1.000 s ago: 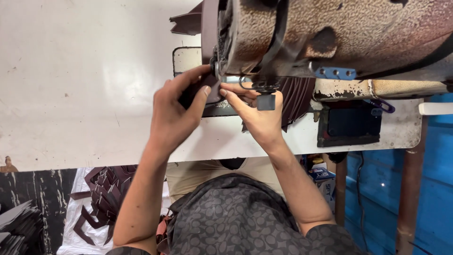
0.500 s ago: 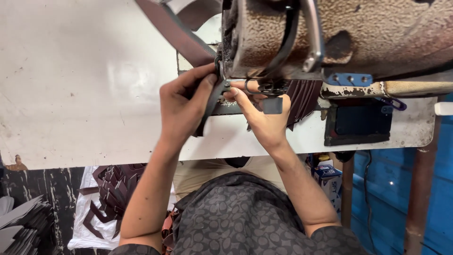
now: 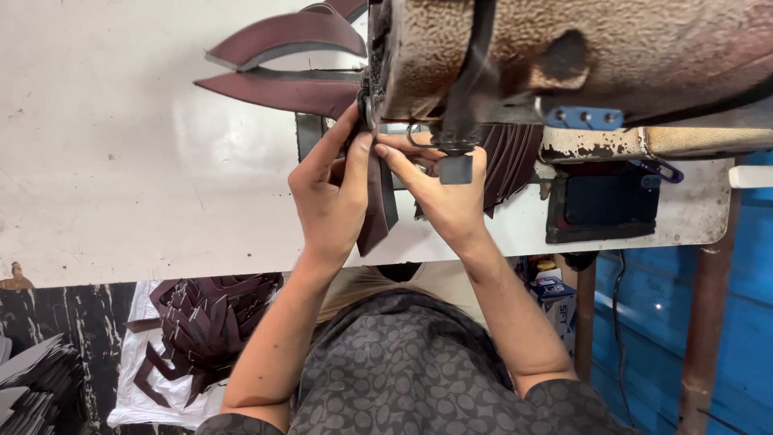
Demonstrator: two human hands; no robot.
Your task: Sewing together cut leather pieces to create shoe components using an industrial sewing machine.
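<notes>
1. Far left, below the table edge: heap of dark maroon cut pieces (image 3: pixel 205 322) on a white sheet on the floor, w/ a grey stack (image 3: pixel 32 374) at the pic's corner. Same as before.
2. White table (image 3: pixel 121 161): worn top, bare on this side. It fills more of the view vs 0.5 s ago; camera sits closer/lower.
3. Upper middle: two long maroon strips (image 3: pixel 282 60) fan out leftward from the machine, one above the other. 0.5 s ago only one strip end showed at the top; 1 s ago barely any, so more length has come through to the far side.
4. Left hand (image 3: pixel 330 193): fingers curled, thumb and forefinger pinching the maroon strip (image 3: pixel 378 205) right at the needle area. Strip hangs down btwn both hands, its loose end over the table's near edge. Hand sits at the same spot by the machine as earlier.
5. Right hand (image 3: pixel 447 193): forefinger and thumb pressed onto the strip's right edge, just beside the left thumb; grip closed on it. Presser foot hidden behind the fingers.
6. Sewing machine (image 3: pixel 580 56): rusty, mottled body overhead, dark belt down its front.
7. Right of hands: fan of maroon pieces (image 3: pixel 511 165) under the machine, then a black box (image 3: pixel 612 201) at the table edge.
</notes>
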